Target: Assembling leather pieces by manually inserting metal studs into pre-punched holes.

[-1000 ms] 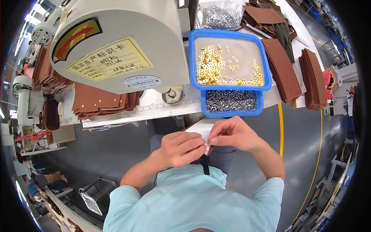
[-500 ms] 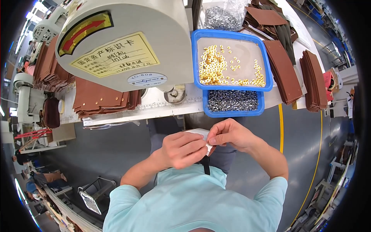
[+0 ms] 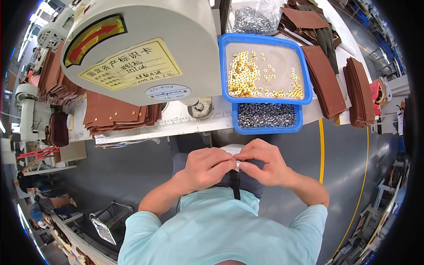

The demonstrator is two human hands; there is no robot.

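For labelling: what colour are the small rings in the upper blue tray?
Gold rings, best seen in the head view.

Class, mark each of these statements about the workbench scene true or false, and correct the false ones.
1. Both hands meet over the lap, pinching a small white piece. True: the left hand and right hand hold it between their fingers.
2. The upper blue tray holds gold-coloured rings. True.
3. The lower blue tray holds red buttons. False: it holds small dark silvery metal parts.
4. Stacks of brown leather pieces lie under the machine's cream head. True.
5. The right hand is reaching into the upper blue tray. False: it is at the lap, apart from the trays.
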